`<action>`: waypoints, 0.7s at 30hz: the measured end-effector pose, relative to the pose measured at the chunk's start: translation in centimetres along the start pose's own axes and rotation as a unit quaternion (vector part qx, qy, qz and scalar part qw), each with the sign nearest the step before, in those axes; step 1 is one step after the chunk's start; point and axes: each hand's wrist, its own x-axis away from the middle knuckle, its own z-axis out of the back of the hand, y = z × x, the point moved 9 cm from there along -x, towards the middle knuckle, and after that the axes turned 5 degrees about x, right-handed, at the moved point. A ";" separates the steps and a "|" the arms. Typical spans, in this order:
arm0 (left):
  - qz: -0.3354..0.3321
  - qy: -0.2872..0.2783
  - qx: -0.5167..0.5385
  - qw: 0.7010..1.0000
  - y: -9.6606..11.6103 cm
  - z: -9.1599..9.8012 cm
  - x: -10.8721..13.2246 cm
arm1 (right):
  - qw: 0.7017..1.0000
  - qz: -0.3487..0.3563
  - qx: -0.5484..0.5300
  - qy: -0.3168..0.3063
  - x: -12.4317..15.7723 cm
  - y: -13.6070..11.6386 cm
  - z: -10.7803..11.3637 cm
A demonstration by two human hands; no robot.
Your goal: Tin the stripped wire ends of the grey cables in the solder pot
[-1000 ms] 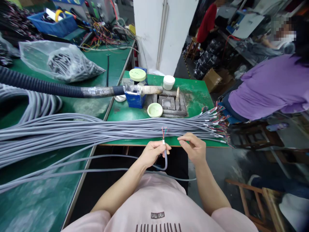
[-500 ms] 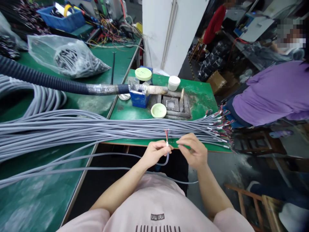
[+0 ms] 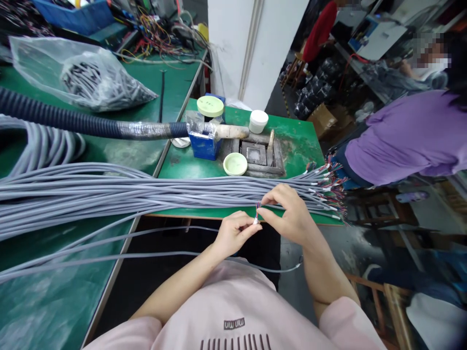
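My left hand (image 3: 233,232) pinches the end of a grey cable just below its white-wrapped neck (image 3: 256,221). From that neck a small fan of thin coloured wires (image 3: 257,210) stands up. The thumb and fingers of my right hand (image 3: 288,210) close around the tips of these wires from the right. Behind both hands a thick bundle of grey cables (image 3: 175,189) runs across the green bench, its stripped, coloured ends (image 3: 332,187) lying at the right edge.
On the bench stand a solder pot (image 3: 254,154), a pale green dish (image 3: 235,164), a white tub (image 3: 258,121) and a blue box (image 3: 205,146). A dark corrugated hose (image 3: 73,117) crosses from the left. A person in purple (image 3: 404,136) sits at right.
My right hand has moved left onto the wire tips, which it stood apart from before. The wires, spread before, are now gathered between its fingers. The whole view has shifted slightly.
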 end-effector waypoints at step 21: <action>0.214 0.069 0.300 0.927 -3.9 1.2 -0.2 | 0.971 0.193 0.023 0.137 3.1 -0.2 0.2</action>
